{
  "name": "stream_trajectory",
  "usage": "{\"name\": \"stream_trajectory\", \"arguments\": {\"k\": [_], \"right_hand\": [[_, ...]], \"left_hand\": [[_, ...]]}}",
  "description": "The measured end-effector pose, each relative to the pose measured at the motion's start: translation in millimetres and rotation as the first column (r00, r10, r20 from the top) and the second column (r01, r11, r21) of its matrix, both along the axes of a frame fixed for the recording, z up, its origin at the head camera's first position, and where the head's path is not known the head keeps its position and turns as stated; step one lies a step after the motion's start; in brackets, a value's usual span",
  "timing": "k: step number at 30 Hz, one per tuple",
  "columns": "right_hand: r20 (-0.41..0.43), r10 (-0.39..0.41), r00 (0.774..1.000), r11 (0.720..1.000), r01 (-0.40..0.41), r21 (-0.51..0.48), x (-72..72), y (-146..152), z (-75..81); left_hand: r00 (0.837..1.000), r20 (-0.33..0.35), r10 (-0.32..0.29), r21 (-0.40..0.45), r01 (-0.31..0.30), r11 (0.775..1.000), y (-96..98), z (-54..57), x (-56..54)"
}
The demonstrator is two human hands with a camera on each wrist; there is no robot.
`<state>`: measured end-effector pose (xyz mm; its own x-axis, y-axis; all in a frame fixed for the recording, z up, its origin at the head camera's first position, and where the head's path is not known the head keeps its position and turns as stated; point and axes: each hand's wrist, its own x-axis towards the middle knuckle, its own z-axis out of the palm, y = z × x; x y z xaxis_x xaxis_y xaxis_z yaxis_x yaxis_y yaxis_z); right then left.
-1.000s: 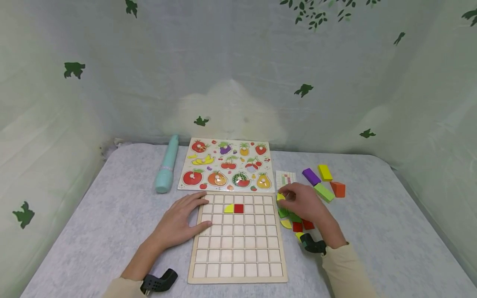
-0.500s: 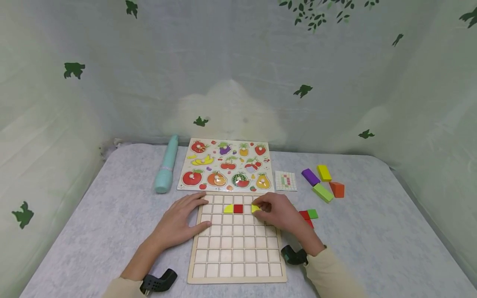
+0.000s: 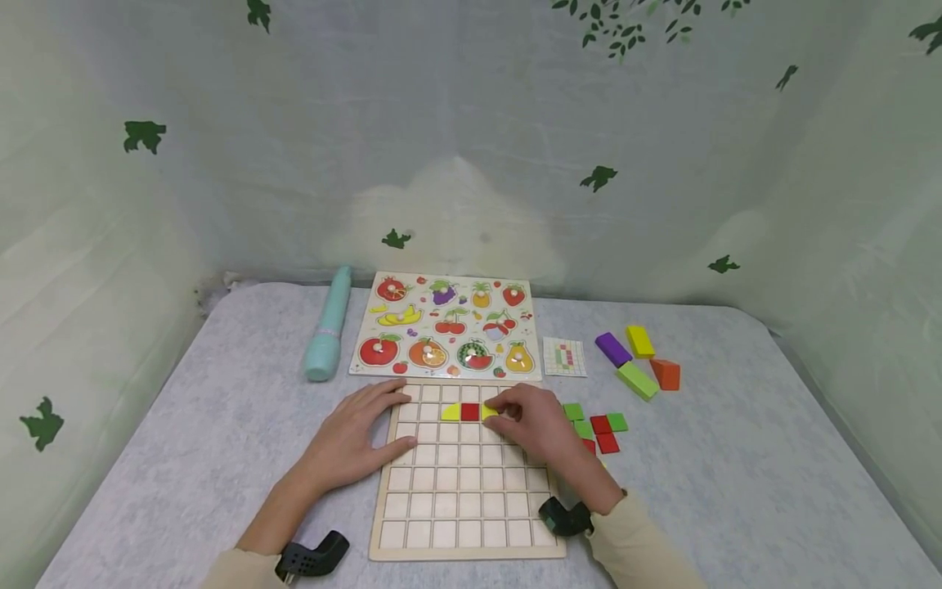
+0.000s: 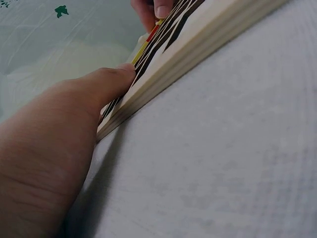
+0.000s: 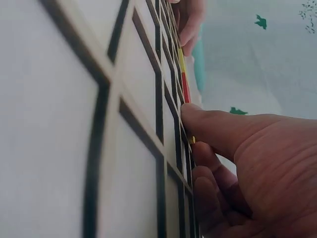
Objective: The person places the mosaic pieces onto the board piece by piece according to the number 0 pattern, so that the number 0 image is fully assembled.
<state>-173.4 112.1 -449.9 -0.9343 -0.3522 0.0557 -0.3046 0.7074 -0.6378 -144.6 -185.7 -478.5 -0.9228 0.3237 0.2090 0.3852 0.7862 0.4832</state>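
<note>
A wooden grid board [image 3: 445, 495] lies flat on the table. In its second row a yellow quarter-round tile [image 3: 451, 412] sits left of a red square tile [image 3: 469, 412]. Thumb and index finger of my right hand [image 3: 533, 421] pinch a second yellow tile [image 3: 489, 412] at the cell just right of the red one. In the right wrist view only a bit of that yellow tile [image 5: 192, 140] shows between the fingers. My left hand [image 3: 361, 433] rests on the board's left edge with fingers spread; its thumb [image 4: 116, 79] lies on the frame.
Green tiles [image 3: 573, 411] and red tiles [image 3: 607, 442] lie right of the board, partly behind my right wrist. Farther back are a pattern card [image 3: 564, 357], purple [image 3: 614, 349], yellow, green and orange blocks, a fruit puzzle [image 3: 446, 325] and a teal folded umbrella-like object [image 3: 329, 327].
My right hand picked up the yellow tile from the pile and carried it left over the board, to beside the red tile. My left hand stays in place.
</note>
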Motion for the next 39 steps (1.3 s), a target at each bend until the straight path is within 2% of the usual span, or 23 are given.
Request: {"name": "stream_trajectory", "arguments": {"k": [7, 15, 25, 35, 39], "right_hand": [[0.005, 0.008, 1.000, 0.999, -0.008, 0.045, -1.1, 3, 4.3], [0.042, -0.046, 0.998, 0.997, 0.044, 0.062, -5.3, 24, 22.1], [0.015, 0.018, 1.000, 0.996, -0.019, 0.082, -18.7, 71, 28.5], [0.062, 0.047, 0.997, 0.994, -0.053, 0.092, -26.5, 121, 30.2], [0.087, 0.028, 0.996, 0.993, -0.038, 0.116, -27.4, 137, 30.5]], "left_hand": [[1.000, 0.007, 0.007, -0.005, -0.007, 1.000, 0.1, 0.1, -0.3], [1.000, 0.000, 0.005, 0.002, -0.005, 1.000, -0.2, 0.4, 0.5], [1.000, 0.002, 0.001, 0.003, -0.001, 1.000, -0.6, 0.5, 0.6], [1.000, -0.005, -0.011, 0.012, 0.011, 1.000, -2.4, -0.8, -0.1], [1.000, -0.005, -0.015, 0.010, 0.015, 1.000, -2.8, -1.4, -0.5]]}}
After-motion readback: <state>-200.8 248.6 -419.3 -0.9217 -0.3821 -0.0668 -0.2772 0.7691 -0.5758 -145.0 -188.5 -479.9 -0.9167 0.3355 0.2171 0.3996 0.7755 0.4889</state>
